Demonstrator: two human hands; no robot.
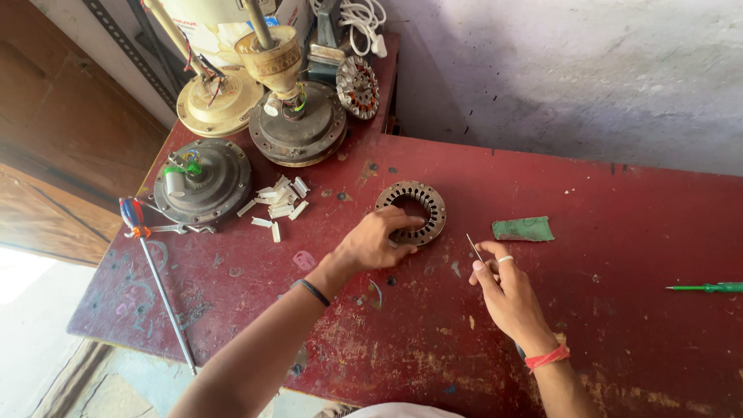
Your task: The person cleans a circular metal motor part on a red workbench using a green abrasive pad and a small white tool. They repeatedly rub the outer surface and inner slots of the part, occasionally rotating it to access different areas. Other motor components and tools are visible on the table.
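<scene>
A round slotted metal stator ring (415,203) lies flat on the worn red table (635,255). My left hand (374,241) rests on the ring's near rim, fingers gripping its edge. My right hand (505,288) is to the right of the ring, apart from it, and pinches a thin metal pin (474,248) that points up and away. A folded green cloth piece (524,229) lies just beyond my right hand.
Several small white strips (279,203) are scattered left of the ring. Fan motor housings (203,182) (298,128) and a wound stator (357,87) stand at the back left. A long screwdriver (157,279) overhangs the left edge; a green screwdriver (708,287) lies far right.
</scene>
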